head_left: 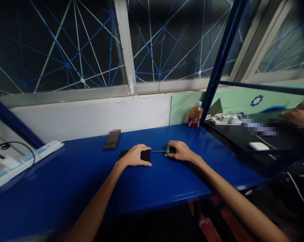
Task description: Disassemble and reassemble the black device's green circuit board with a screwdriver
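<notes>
My left hand (135, 156) lies over a flat black rectangular object (146, 156) on the blue table. Its thumb is along the near edge and its fingers are along the far edge, gripping it. What this black object is, I cannot make out. In my right hand (181, 150) is a screwdriver (167, 151) with a green and dark handle. The fingers are closed round that handle. Its thin metal shaft points left, level with the table, and the tip is at or close to the black object's right edge; whether they touch, I cannot tell.
A phone (112, 139) lies behind my left hand on the blue table (152, 188). White power strips (43, 152) are at left and on the black desk at right. A drink bottle (195, 115) stands at the back right corner. Another person's hand (297, 119) is far right.
</notes>
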{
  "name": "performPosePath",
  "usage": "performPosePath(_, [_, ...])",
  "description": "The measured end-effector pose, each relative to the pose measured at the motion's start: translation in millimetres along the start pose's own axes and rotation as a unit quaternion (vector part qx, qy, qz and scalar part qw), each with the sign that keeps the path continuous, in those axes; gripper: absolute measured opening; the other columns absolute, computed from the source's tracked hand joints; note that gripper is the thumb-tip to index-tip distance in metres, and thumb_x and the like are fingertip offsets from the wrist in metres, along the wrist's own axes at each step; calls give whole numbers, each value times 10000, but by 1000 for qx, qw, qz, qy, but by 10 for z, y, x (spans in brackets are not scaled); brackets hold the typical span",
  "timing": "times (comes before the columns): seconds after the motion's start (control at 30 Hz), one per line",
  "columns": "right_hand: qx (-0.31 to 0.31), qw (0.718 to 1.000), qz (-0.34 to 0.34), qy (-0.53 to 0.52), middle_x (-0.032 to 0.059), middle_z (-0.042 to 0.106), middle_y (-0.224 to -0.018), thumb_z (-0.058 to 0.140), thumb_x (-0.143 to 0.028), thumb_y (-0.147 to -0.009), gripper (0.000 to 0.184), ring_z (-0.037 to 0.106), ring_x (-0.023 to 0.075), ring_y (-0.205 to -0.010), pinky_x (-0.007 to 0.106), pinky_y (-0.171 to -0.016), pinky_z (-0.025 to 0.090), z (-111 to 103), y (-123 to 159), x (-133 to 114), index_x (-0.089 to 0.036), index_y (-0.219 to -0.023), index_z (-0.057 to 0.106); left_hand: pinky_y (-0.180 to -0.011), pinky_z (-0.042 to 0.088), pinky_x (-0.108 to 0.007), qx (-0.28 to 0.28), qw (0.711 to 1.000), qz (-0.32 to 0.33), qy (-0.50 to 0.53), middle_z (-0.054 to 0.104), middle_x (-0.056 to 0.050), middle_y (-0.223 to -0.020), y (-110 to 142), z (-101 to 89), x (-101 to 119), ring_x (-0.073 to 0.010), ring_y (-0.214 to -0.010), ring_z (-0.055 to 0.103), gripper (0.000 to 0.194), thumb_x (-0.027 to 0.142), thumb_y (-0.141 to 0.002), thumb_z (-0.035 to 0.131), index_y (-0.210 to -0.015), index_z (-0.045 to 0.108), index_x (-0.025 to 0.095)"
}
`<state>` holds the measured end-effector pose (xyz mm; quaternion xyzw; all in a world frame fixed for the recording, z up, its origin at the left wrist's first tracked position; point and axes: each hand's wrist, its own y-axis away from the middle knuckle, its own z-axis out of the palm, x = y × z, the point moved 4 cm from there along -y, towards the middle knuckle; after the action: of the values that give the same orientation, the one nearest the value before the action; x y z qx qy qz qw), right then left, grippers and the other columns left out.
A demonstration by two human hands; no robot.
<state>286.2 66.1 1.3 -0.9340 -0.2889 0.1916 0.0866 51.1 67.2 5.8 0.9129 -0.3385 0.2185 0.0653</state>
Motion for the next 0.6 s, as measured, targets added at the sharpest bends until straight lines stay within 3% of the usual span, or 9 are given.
performPosePath(0.17, [-24, 999, 14, -26, -18, 599, -663, 636, -466, -766, 293, 504, 122, -566, 230, -539, 274, 11, 10, -59, -200, -875, 578, -944, 395, -442, 1, 1000, 3, -1, 527, -93, -1272, -4, 5, 2, -335, -1160, 479, 809, 669, -609, 675, -1304, 505, 291])
performPosePath(0.37, [0, 1000, 8, -17, 21, 645, -733, 485, -446, -880, 280, 553, 141, -623, 247, -574, 305, -7, 7, -31, -202, -899, 622, -962, 383, -445, 1, 1000, 2, -5, 519, -89, -1286, -2, 6, 4, -333, -1179, 467, 808, 671, -612, 670, -1308, 497, 298])
performPosePath(0.6, [0, 1000, 3, 2, 28, 631, -809, 612, -525, -776, 330, 545, 144, -671, 239, -580, 309, -15, 4, 4, -197, -809, 613, -953, 392, -444, 2, 1000, 0, -8, 512, -99, -1296, -5, 2, 11, -336, -1175, 471, 811, 672, -612, 670, -1305, 503, 285])
